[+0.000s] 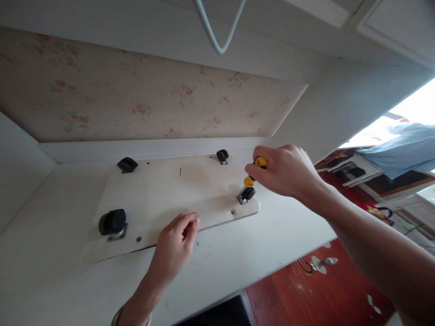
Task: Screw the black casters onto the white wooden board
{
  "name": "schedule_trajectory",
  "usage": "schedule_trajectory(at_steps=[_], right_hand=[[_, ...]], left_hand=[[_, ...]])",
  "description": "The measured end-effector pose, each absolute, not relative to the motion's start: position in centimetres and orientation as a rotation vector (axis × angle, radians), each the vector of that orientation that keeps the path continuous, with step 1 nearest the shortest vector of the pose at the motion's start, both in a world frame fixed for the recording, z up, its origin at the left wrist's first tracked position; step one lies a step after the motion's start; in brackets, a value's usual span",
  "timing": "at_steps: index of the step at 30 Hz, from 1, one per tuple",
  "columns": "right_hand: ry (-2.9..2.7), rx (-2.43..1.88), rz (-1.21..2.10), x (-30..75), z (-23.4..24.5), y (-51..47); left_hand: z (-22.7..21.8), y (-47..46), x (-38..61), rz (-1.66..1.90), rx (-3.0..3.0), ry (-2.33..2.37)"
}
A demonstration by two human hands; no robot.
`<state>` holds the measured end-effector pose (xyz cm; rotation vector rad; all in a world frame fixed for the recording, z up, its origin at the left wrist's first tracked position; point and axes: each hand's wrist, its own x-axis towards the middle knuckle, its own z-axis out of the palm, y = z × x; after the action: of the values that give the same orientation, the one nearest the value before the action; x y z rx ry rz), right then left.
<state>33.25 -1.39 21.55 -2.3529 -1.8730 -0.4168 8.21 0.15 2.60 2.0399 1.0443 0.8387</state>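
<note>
A white board (pixel 176 190) lies flat on a white desk (pixel 238 253), with black caster wheels at its corners. My right hand (pixel 285 172) is closed round a yellow-handled screwdriver (pixel 254 172), whose tip points down at the near right caster (pixel 246 194). My left hand (pixel 176 242) rests on the board's front edge with its fingers curled, thumb and fingertips close together; whether they pinch anything is unclear. Other casters sit at the front left (pixel 112 222), back left (pixel 127 164) and back right (pixel 222 155).
Floral wallpaper (pixel 136 99) backs the desk, with white side walls boxing it in. A white cable loop (pixel 220 27) hangs from above. To the right lies a red wooden floor (pixel 322 290) with a metal hook (pixel 317 265), furniture and blue cloth (pixel 404 149).
</note>
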Motion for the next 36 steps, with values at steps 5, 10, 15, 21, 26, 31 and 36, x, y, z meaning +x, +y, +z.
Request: schedule_trajectory(at_steps=[5,10,15,21,26,31,36], right_hand=[[-1.872,-2.383,-0.414,33.2,21.4,-1.1],[-1.869,-2.373,-0.409,33.3,21.3,-1.1],[-1.865,-2.358,-0.418,33.4,21.3,-1.2],[-1.910,-2.445,-0.443,33.2,21.5,-1.3],[-2.068,-2.492,-0.328,33.2,22.3,-1.4],[-2.291,-2.420,-0.250,34.1,23.4,-2.0],[-2.349,-2.539,-0.370,34.0,23.9,-1.8]], left_hand=[[2.6,0.3,8.2,0.845,2.037,1.038],[2.7,0.3,8.2,0.851,2.052,1.029],[2.7,0.3,8.2,0.872,2.063,1.030],[2.7,0.4,8.2,0.880,2.078,1.030],[2.7,0.3,8.3,0.878,2.089,1.030],[2.7,0.3,8.3,0.888,2.092,1.049],[2.6,0.3,8.3,0.887,2.106,1.042]])
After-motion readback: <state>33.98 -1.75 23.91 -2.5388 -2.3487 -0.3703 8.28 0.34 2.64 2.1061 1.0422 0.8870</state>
